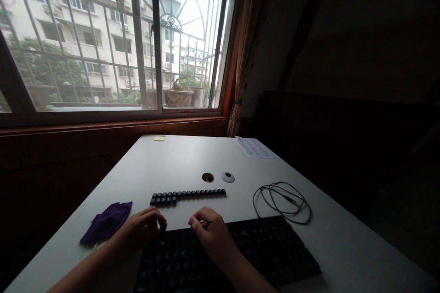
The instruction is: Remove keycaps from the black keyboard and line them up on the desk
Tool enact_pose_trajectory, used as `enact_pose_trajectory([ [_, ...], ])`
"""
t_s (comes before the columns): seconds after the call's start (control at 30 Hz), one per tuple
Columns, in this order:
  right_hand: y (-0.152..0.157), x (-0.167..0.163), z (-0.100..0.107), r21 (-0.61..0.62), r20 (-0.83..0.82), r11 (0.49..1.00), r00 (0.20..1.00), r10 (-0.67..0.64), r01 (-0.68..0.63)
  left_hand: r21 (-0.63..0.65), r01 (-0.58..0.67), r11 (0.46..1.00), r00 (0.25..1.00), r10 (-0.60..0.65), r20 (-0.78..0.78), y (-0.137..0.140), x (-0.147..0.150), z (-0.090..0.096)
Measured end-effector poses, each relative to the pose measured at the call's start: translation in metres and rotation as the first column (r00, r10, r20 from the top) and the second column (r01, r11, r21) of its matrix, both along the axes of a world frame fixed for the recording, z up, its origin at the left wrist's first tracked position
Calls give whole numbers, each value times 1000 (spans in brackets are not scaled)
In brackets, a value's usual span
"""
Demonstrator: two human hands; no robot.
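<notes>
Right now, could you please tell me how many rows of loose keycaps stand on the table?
2: a longer row beyond the keyboard, and a shorter row just in front of the longer one's left end.

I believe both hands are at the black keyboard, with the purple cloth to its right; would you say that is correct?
Not quite: the head view shows the purple cloth to the left of the black keyboard. The left hand and right hand are indeed at it.

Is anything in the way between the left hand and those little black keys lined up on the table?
Nothing visible is: just white tabletop shows between the left hand and the lined-up keys.
</notes>
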State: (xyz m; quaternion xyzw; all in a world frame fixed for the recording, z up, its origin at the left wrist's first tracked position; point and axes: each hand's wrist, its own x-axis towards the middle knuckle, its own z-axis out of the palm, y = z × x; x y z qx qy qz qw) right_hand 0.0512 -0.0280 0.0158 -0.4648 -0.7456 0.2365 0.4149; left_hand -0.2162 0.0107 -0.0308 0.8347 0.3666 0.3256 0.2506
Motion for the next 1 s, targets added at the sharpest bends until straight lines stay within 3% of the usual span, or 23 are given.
enact_pose_trajectory([
  [0.4, -6, -2, 5, 57, 143, 998, 989, 23, -31, 21, 31, 999, 1000, -31, 1, -5, 1, 8],
  [0.6, -5, -2, 1, 89, 206, 994, 978, 39, -58, 76, -56, 996, 998, 55, 21, -3, 1, 8],
  [0.77, -6, -5, -1, 99, 233, 992, 971, 49, -74, -54, -96, 994, 995, 96, -7, 3, -4, 9],
  [1.0, -7, -7, -2, 113, 319, 988, 945, 68, -109, -72, -124, 990, 990, 118, -75, 6, -6, 7],
])
